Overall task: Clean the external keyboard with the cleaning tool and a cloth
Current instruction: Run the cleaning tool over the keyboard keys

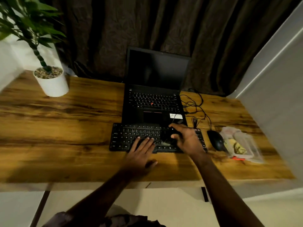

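Note:
The black external keyboard [126, 138] lies on the wooden desk just in front of the laptop. My left hand [141, 153] rests flat on its lower middle keys, fingers straight and slightly spread, holding nothing. My right hand [185, 138] hovers over the right half of the keyboard. Its thumb and fingers are pinched around a small dark cleaning tool [170, 134], whose lower end reaches the keys. The picture is blurred there, so the tool's shape is unclear. A clear plastic bag [246, 141] holding a yellowish cloth [237, 147] lies to the right of the mouse.
An open black laptop [152, 102] with a dark screen stands behind the keyboard. A black mouse [216, 141] and tangled cables [195, 108] lie to the right. A white potted plant [51, 82] stands at the far left. A dark curtain hangs behind the desk [65, 128].

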### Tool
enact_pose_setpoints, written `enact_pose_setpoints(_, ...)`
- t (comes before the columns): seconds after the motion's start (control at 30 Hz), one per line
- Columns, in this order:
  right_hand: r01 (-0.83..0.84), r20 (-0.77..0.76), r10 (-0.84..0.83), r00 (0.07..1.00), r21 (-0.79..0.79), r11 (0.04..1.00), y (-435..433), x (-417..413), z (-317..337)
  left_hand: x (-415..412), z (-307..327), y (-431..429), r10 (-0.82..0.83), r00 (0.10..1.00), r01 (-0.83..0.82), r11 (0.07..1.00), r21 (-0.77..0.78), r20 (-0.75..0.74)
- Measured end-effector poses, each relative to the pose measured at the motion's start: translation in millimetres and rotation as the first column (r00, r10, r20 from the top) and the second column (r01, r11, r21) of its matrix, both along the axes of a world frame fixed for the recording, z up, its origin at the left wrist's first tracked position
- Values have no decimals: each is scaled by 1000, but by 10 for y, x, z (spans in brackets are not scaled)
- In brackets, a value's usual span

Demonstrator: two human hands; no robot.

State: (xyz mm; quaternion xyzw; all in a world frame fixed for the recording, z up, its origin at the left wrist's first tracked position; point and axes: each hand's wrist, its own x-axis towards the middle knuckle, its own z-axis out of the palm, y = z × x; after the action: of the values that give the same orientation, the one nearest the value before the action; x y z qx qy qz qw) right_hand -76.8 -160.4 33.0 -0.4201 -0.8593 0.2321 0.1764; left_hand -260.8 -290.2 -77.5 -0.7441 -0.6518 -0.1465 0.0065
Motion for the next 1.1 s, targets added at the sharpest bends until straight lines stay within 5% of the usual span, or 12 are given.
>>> enact_pose_setpoints(0.17, 105, 28, -106, 994, 55, 993, 299, 426, -5, 168, -36, 159, -35, 999, 36, 999, -7, 22)
enact_pose_setpoints(0.7, -1, 0, 1, 1000, 72, 997, 1107, 443, -12, 433, -212, 442, -34, 999, 32, 991, 130, 13)
enact_pose_setpoints(1.1, -127, 23, 126, 992, 84, 988, 1184, 416, -10, 424, -150, 428, -2, 1000, 3, 996, 93, -17)
